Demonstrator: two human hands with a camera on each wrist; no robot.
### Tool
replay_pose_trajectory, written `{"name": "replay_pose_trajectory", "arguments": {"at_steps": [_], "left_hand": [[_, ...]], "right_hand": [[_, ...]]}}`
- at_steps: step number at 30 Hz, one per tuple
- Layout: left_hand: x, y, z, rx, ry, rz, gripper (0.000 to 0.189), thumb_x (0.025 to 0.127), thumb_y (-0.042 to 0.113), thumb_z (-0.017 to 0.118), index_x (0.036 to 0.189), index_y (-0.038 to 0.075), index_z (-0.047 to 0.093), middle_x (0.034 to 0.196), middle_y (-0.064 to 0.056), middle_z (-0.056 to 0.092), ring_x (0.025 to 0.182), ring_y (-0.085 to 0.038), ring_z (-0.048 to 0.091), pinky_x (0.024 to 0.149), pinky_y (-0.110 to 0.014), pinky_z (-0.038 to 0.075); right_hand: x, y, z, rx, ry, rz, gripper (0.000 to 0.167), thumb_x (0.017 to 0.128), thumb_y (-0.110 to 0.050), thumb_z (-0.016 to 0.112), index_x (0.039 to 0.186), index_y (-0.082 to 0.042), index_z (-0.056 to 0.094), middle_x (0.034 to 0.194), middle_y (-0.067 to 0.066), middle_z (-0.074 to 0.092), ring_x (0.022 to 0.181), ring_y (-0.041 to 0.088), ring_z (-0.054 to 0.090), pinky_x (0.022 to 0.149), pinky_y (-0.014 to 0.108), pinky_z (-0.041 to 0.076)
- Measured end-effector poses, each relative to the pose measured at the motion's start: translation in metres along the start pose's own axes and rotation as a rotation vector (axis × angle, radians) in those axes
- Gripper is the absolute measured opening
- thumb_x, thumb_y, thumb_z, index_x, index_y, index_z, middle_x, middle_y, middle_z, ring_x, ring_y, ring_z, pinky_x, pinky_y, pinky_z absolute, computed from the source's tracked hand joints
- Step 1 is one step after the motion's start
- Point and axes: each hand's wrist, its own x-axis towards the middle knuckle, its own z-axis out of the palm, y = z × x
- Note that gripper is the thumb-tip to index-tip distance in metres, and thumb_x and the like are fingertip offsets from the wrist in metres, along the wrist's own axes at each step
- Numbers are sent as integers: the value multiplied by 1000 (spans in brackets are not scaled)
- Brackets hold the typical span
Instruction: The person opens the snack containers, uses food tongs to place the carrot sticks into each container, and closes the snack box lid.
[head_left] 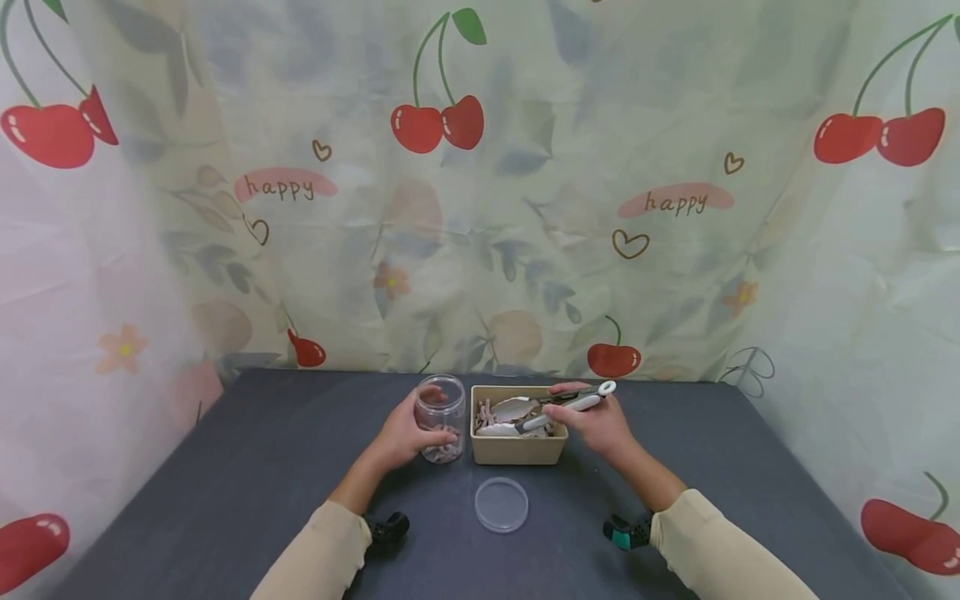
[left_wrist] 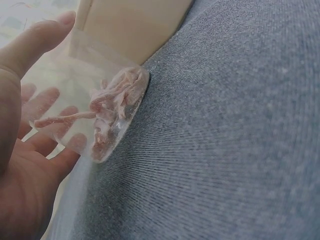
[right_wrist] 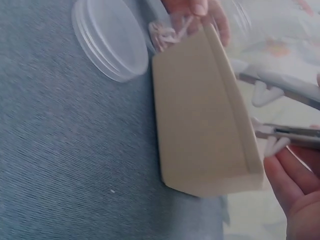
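Note:
My left hand (head_left: 396, 435) grips a clear jar (head_left: 442, 398), thumb on the near side and fingers around the back. The jar stands upright without its lid, and pale pink strips (left_wrist: 112, 100) lie at its bottom. To its right is a beige box (head_left: 519, 452) holding more such strips. My right hand (head_left: 600, 429) holds tongs (head_left: 579, 403) with grey-white handles and a white ring end. The arms of the tongs are apart, their heads down inside the box among the strips. Whether the heads pinch any strip cannot be told.
A clear round lid (head_left: 502, 505) lies on the dark grey cloth-covered table (head_left: 300, 467), in front of the box. A printed curtain (head_left: 480, 250) with cherries hangs behind the table and at both sides.

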Motion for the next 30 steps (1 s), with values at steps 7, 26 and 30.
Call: {"name": "replay_pose_trajectory", "arguments": {"at_steps": [7, 26, 30], "left_hand": [[-1, 0, 0, 4, 9, -2, 78, 70, 11, 89, 134, 1, 47, 126, -9, 60, 92, -26, 59, 74, -32, 49], [-1, 2, 0, 7, 8, -5, 78, 70, 14, 89, 135, 3, 47, 126, -8, 60, 91, -24, 58, 74, -33, 48], [-1, 2, 1, -3, 4, 3, 78, 70, 13, 89, 135, 2, 47, 126, -9, 60, 92, -25, 59, 74, -32, 48]], "right_hand": [[-7, -2, 6, -17, 36, 23, 37, 78, -10, 82, 108, 6, 68, 97, 18, 70, 74, 12, 65, 65, 25, 50], [17, -8, -1, -122, -50, 85, 31, 80, -21, 81, 104, -3, 73, 94, 7, 72, 78, 19, 63, 68, 34, 49], [18, -7, 0, -46, -47, 95, 29, 81, -16, 80, 104, 1, 72, 95, 11, 72, 78, 18, 67, 69, 31, 54]]}}
